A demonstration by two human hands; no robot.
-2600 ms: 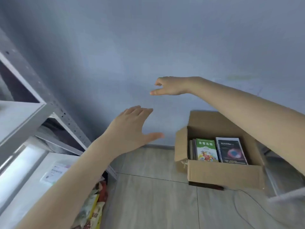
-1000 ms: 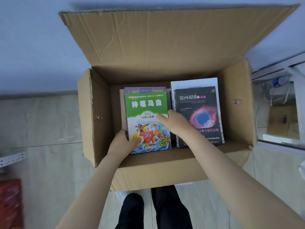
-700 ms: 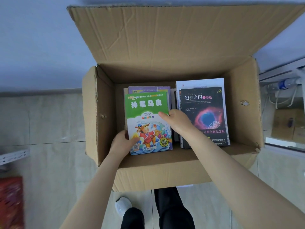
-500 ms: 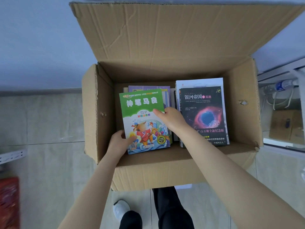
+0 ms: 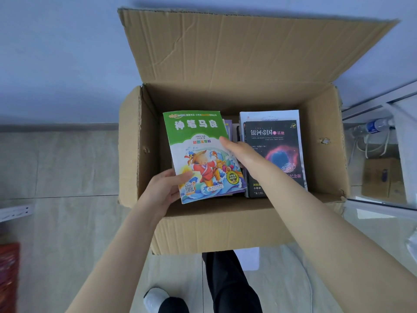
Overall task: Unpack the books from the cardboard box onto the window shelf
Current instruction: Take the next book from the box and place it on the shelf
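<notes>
A green book (image 5: 198, 141) held inside a cardboard box (image 5: 225, 229).
Left fingers (image 5: 181, 177) pinch its near corner; right fingers (image 5: 226, 141) grip its right edge.

Open brown cardboard box (image 5: 214, 231) on tiled floor, rear flap up. In box, L half: green-covered children's paperback w/ cartoon figure (image 5: 196, 136), skewed over stack beneath. Near-L corner gripped by left hand (image 5: 162, 193), thumb on cover; R edge pinched by right hand (image 5: 243, 154). In box, R half: black paperback w/ nebula cover (image 5: 277, 141), flat on white book (image 5: 268, 115).
</notes>
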